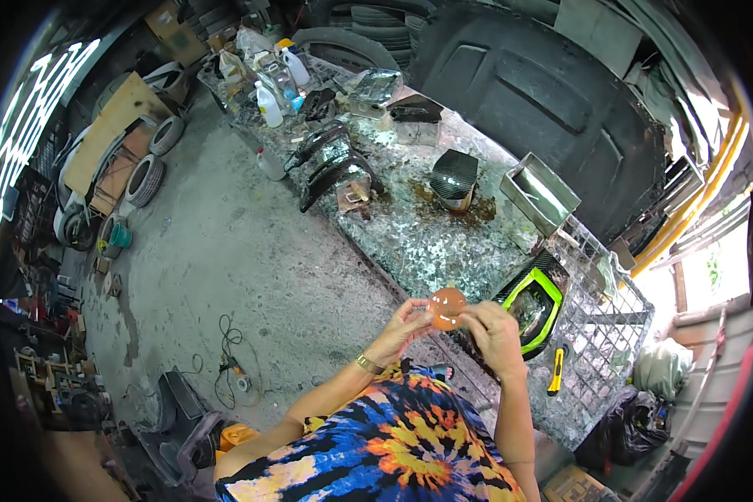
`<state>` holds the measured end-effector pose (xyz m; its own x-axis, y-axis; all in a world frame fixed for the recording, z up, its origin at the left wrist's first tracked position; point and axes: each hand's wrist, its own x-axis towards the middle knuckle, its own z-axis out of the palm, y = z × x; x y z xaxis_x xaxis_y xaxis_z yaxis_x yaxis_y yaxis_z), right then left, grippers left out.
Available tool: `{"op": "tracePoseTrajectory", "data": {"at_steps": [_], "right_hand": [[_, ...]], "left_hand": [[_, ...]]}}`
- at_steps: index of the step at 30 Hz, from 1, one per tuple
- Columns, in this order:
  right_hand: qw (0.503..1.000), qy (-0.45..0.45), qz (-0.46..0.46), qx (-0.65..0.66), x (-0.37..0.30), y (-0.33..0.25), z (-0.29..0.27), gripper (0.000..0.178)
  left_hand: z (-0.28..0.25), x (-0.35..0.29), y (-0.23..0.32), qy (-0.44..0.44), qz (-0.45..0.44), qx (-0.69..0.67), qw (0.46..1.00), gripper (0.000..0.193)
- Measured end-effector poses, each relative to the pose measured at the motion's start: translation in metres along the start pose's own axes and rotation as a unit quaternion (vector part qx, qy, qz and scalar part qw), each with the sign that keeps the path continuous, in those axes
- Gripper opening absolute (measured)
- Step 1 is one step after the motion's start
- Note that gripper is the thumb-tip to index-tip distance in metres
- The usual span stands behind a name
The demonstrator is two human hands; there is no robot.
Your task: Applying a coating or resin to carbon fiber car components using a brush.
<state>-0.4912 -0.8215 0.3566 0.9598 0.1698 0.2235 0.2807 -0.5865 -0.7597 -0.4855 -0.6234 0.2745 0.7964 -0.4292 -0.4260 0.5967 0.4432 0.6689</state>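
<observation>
My left hand [407, 325] grips the left side of a small, round, shiny orange-brown cup [448, 308] in front of my body, by the table's near edge. At the cup's right rim, the fingers of my right hand [494, 330] are pinched together; whatever they hold, if anything, is hidden. Just beyond that hand lies a black carbon-fibre part with a bright green frame [547, 294]. A yellow utility knife [555, 373] rests to its right, on the table. Farther up stands a dark carbon-fibre piece [454, 177] on a brown, wet-looking stain.
The stained worktable [410, 243] carries a metal tray [540, 194], black moulded parts [335, 163] and white bottles [268, 105]. A large black panel [535, 109] leans behind it. On the floor are a corded tool [236, 375] and tyres [145, 181]; a black bag [632, 431] sits at right.
</observation>
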Motion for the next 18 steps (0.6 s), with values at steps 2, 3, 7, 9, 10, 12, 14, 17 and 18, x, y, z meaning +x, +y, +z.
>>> {"op": "tracePoseTrajectory", "data": {"at_steps": [2,3,7,9,10,12,14,17,18], "right_hand": [[0.998,0.045,0.027,-0.024,0.010,0.007,0.005,0.011],[0.999,0.042,0.018,-0.027,0.016,0.002,0.006,0.012],[0.999,-0.028,-0.027,-0.018,0.023,-0.001,0.008,0.014],[0.999,-0.032,-0.001,-0.043,0.029,0.001,0.005,0.014],[0.999,-0.007,0.000,-0.042,0.033,0.005,0.010,0.014],[0.999,0.017,0.004,-0.044,0.035,0.005,0.017,0.014],[0.999,-0.024,0.004,-0.046,0.035,-0.001,0.022,0.015],[0.998,-0.003,0.037,-0.052,0.037,0.001,0.018,0.015],[0.996,0.024,0.063,-0.053,0.038,0.004,0.019,0.015]], "left_hand": [[-0.002,0.008,0.005,-0.009,-0.024,0.002,1.000,0.035],[-0.004,0.012,0.008,-0.002,-0.003,0.012,1.000,0.035],[-0.020,0.025,0.006,-0.007,0.040,0.000,0.999,0.032],[-0.025,0.030,0.010,-0.004,0.025,-0.023,0.999,0.033],[-0.025,0.033,0.012,-0.012,0.015,-0.027,0.999,0.033],[-0.026,0.037,0.018,-0.013,0.012,-0.008,1.000,0.035],[-0.028,0.040,0.021,-0.017,-0.002,-0.011,1.000,0.037],[-0.034,0.045,0.022,-0.021,-0.007,-0.012,1.000,0.037],[-0.034,0.045,0.024,-0.024,-0.009,0.005,1.000,0.037]]}}
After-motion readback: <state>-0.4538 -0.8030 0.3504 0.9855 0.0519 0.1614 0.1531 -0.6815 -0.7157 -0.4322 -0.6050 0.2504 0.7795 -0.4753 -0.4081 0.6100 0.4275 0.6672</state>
